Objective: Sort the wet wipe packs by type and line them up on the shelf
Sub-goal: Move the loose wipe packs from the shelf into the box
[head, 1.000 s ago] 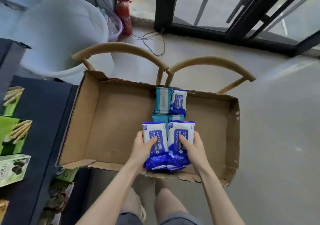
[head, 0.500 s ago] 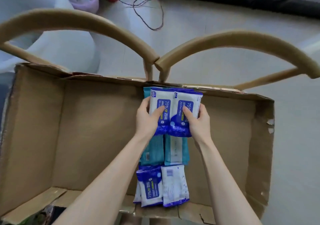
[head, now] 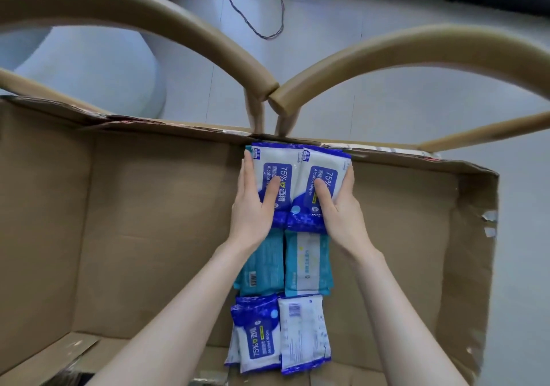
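Two alcohol wipe packs (head: 276, 162) point lengthwise away, tops perhaps touching box wall (head: 166, 159).

Your bare left forearm (head: 181, 311) and right forearm (head: 393, 311) reach forward and converge, bringing your hands side by side. Your left hand (head: 256, 204) holds the left alcohol wipe pack (head: 272, 166), with the thumb across its face and the fingers along its outer edge. Your right hand (head: 342, 210) holds the right alcohol wipe pack (head: 323, 165) in the mirrored grip.
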Demonstrator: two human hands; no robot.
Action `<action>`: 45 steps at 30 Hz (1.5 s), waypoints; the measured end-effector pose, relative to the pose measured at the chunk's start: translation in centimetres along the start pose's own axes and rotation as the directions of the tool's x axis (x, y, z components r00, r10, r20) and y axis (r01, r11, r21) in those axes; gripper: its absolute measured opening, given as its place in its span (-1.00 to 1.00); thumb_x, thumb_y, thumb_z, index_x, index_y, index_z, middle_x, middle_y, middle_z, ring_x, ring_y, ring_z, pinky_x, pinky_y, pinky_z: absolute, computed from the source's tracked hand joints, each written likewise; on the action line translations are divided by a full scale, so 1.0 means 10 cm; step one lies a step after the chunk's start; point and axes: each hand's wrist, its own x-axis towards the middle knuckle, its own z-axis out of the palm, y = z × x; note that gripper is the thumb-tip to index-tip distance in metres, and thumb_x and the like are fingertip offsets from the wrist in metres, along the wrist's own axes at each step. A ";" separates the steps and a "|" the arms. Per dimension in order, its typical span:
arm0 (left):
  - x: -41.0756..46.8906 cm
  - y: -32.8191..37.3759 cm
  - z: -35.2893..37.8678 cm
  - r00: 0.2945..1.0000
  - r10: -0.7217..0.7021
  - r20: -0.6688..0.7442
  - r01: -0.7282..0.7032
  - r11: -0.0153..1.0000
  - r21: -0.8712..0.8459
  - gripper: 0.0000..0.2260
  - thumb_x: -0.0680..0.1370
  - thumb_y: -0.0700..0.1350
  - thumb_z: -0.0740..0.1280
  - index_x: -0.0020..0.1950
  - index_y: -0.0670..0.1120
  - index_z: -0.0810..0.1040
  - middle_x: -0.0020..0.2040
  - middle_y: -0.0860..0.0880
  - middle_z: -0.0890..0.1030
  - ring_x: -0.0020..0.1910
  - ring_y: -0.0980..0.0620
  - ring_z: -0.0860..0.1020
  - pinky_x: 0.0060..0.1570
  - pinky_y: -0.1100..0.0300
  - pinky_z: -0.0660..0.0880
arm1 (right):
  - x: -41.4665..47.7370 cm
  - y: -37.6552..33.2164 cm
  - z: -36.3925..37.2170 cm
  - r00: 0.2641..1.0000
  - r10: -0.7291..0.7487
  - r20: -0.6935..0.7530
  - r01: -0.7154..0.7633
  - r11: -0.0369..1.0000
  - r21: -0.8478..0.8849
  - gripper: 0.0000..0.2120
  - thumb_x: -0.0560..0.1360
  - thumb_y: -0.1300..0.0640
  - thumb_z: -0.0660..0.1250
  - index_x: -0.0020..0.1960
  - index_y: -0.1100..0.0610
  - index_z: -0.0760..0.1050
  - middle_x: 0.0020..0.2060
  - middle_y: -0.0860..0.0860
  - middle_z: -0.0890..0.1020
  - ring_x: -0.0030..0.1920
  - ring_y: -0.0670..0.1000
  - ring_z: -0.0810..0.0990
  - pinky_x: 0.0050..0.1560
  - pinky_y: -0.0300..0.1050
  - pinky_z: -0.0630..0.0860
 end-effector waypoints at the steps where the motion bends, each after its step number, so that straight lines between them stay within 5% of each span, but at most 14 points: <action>1: -0.01 0.03 -0.04 1.000 -0.008 0.009 0.008 1.000 0.011 -0.30 0.48 0.28 0.16 0.52 0.20 -0.10 0.49 0.05 0.24 0.31 0.10 0.43 0.04 0.18 0.55 | -0.02 -0.04 -0.02 1.000 0.007 -0.007 -0.008 0.999 -0.042 -0.36 0.50 -0.34 0.13 0.45 -0.14 -0.01 0.14 -0.12 0.59 0.01 -0.03 0.63 0.04 0.12 0.58; 3: -0.02 0.07 -0.11 0.999 -0.026 0.025 0.025 0.999 0.035 -0.33 0.52 0.20 0.22 0.54 0.14 -0.02 0.45 0.05 0.32 0.30 0.10 0.44 0.11 0.08 0.54 | -0.07 -0.10 -0.07 0.999 0.017 -0.034 -0.022 0.991 -0.129 -0.46 0.53 -0.25 0.16 0.39 -0.04 0.13 0.15 -0.07 0.58 0.03 -0.02 0.62 0.04 0.08 0.56; 7: -0.32 0.16 -0.33 0.999 -0.017 0.044 0.008 0.980 0.196 -0.57 0.59 -0.03 0.26 0.45 -0.03 0.30 0.34 0.01 0.45 0.27 0.12 0.43 0.09 0.26 0.42 | -0.37 -0.23 -0.17 0.998 -0.020 -0.061 -0.003 0.934 -0.358 -0.58 0.55 -0.09 0.22 0.33 0.07 0.30 0.22 0.01 0.52 0.15 0.04 0.52 0.10 0.02 0.48; 13: -1.19 0.60 -0.89 0.997 0.071 0.012 -0.071 0.944 0.322 -0.75 0.59 -0.08 0.26 0.26 -0.06 0.49 0.14 0.00 0.58 0.08 0.12 0.51 0.08 0.26 0.41 | -1.14 -0.84 -0.32 0.969 -0.242 0.059 0.237 0.821 -0.519 -0.64 0.59 0.00 0.19 0.33 0.12 0.38 0.31 0.02 0.43 0.26 0.03 0.40 0.20 -0.12 0.36; 19: -2.41 0.82 -1.66 0.975 0.170 -0.144 -0.106 0.922 0.372 -0.76 0.59 -0.06 0.25 0.25 -0.02 0.50 0.12 0.06 0.57 0.11 0.09 0.51 0.19 0.06 0.43 | -2.25 -1.62 -0.13 0.856 -0.466 0.223 0.512 0.715 -0.475 -0.65 0.60 0.00 0.18 0.33 0.10 0.39 0.29 -0.02 0.45 0.25 -0.03 0.41 0.22 -0.16 0.36; 22: -3.25 0.79 -2.15 0.938 0.201 -0.284 -0.088 0.927 0.365 -0.74 0.59 -0.02 0.24 0.27 0.01 0.49 0.16 0.08 0.55 0.15 0.08 0.49 0.19 0.06 0.44 | -2.99 -1.97 0.08 0.743 -0.584 0.327 0.666 0.600 -0.443 -0.67 0.61 0.01 0.17 0.33 0.08 0.39 0.29 -0.04 0.45 0.26 -0.04 0.40 0.22 -0.23 0.31; 32: -5.67 0.00 -3.36 0.632 0.190 -0.752 0.013 0.967 0.255 -0.80 0.55 -0.08 0.33 0.17 -0.01 0.56 0.02 0.15 0.59 -0.01 0.22 0.53 -0.07 0.54 0.33 | -5.07 -2.54 1.39 0.320 -0.783 0.533 0.947 0.248 -0.205 -0.73 0.57 0.03 0.25 0.22 0.10 0.50 0.18 -0.02 0.55 0.17 0.04 0.50 0.13 -0.14 0.40; 36: -6.35 -0.14 -3.82 0.476 0.272 -0.836 -0.011 0.953 0.304 -0.81 0.54 -0.09 0.33 0.16 -0.02 0.57 -0.01 0.19 0.59 0.00 0.21 0.55 0.02 0.23 0.50 | -5.69 -2.83 1.84 0.207 -0.819 0.535 0.978 0.182 -0.099 -0.72 0.58 0.03 0.24 0.23 0.09 0.50 0.18 -0.05 0.54 0.18 0.01 0.49 0.12 -0.10 0.46; 40: -6.73 -0.17 -4.32 0.324 0.332 -0.886 -0.026 0.939 0.342 -0.83 0.55 -0.04 0.31 0.11 -0.02 0.57 -0.05 0.19 0.59 -0.04 0.23 0.55 -0.04 0.27 0.47 | -6.08 -3.24 2.20 0.114 -0.852 0.510 0.993 0.114 -0.032 -0.77 0.58 0.05 0.24 0.18 0.10 0.52 0.09 -0.05 0.57 0.05 0.00 0.54 0.00 -0.14 0.44; 42: -6.78 -0.18 -4.63 0.281 0.339 -0.898 -0.021 0.937 0.348 -0.78 0.53 0.00 0.26 0.09 -0.05 0.58 -0.08 0.15 0.59 -0.07 0.20 0.55 -0.05 0.24 0.47 | -6.19 -3.49 2.40 0.097 -0.860 0.501 0.995 0.100 -0.020 -0.78 0.58 0.06 0.24 0.17 0.10 0.52 0.08 -0.04 0.56 -0.04 -0.01 0.55 -0.07 -0.18 0.38; 45: -6.72 -0.25 -5.10 0.260 0.326 -0.909 -0.007 0.942 0.336 -0.80 0.54 -0.04 0.27 0.09 -0.08 0.57 -0.07 0.08 0.60 -0.06 0.12 0.56 -0.03 0.16 0.48 | -6.27 -3.86 2.73 0.071 -0.865 0.496 0.997 0.072 -0.017 -0.74 0.58 0.05 0.24 0.20 0.13 0.51 0.11 -0.02 0.55 0.10 0.02 0.53 0.00 -0.17 0.40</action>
